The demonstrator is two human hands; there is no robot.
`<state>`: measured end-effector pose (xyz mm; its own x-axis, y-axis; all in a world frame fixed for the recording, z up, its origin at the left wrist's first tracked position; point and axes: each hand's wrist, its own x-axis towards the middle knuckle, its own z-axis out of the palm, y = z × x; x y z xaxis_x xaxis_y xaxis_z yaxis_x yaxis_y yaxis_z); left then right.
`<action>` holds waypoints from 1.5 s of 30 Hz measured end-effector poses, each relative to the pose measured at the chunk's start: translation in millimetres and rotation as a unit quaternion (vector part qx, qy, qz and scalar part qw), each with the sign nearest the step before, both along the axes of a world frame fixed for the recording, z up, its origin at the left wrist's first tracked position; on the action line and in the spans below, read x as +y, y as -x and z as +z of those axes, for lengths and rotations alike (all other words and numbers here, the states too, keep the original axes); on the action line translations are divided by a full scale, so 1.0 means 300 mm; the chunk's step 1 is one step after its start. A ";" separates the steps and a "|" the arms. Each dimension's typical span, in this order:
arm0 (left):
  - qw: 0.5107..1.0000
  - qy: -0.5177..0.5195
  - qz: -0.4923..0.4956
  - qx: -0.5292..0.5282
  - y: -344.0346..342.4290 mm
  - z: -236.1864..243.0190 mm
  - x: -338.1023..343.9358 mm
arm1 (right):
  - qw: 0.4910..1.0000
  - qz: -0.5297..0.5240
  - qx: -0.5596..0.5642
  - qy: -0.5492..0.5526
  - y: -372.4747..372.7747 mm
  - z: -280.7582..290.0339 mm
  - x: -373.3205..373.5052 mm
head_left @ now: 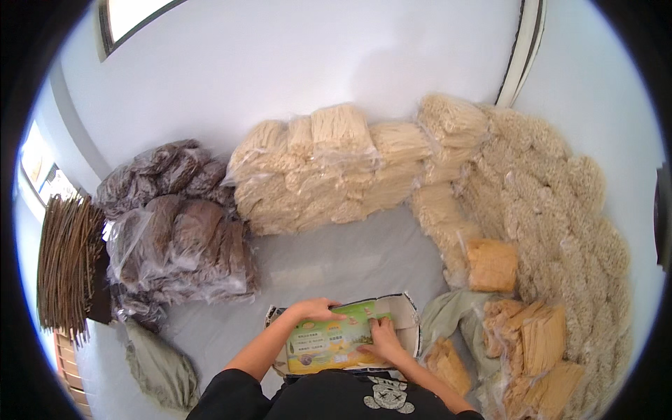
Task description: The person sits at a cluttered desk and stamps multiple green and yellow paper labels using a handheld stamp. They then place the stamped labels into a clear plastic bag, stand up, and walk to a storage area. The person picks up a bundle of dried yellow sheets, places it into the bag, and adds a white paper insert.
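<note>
In front of my body lies a flat green and yellow printed package [323,343], set in or against an open cardboard carton [402,311] with dark edges. My left hand [316,309] grips the package's far edge, thumb on the printed face and fingers at the rim. With fingers apart, my right hand [382,343] rests on the right part of the printed face. Whether the package is separate from the carton, I cannot tell. My shirt hides the near edge.
Stacked bags of pale dried strands [336,182] line the back and right. Dark brown bundles in plastic [182,245] and thin brown sticks [70,266] stand left. Orange-tan bundles [535,350] lie near right beside grey-green cloth [448,315]. A grey-green sack [161,367] lies near left.
</note>
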<state>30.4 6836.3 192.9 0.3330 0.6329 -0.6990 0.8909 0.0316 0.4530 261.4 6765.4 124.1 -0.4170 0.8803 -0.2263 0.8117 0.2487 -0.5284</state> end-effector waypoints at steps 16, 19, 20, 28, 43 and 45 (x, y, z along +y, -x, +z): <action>0.998 -0.003 -0.046 -0.032 0.101 -0.057 0.727 | 0.982 -0.077 0.096 0.146 0.177 -0.105 0.702; 0.995 -0.011 0.076 -0.065 0.141 -0.086 0.844 | 0.979 -0.059 0.156 0.118 0.174 -0.273 0.897; 0.989 -0.002 0.127 -0.077 0.158 -0.086 0.886 | 0.970 -0.053 0.176 0.158 0.166 -0.286 0.981; 0.935 0.032 0.344 -0.077 0.125 0.164 1.235 | 0.969 -0.001 0.208 0.135 0.097 -0.168 1.519; 0.921 0.043 0.332 -0.198 -0.019 0.090 2.175 | 0.914 -0.163 0.362 0.082 -0.135 -0.168 2.190; 0.922 0.054 0.304 -0.234 -0.078 0.127 2.371 | 0.933 -0.225 0.280 0.023 -0.184 -0.117 2.322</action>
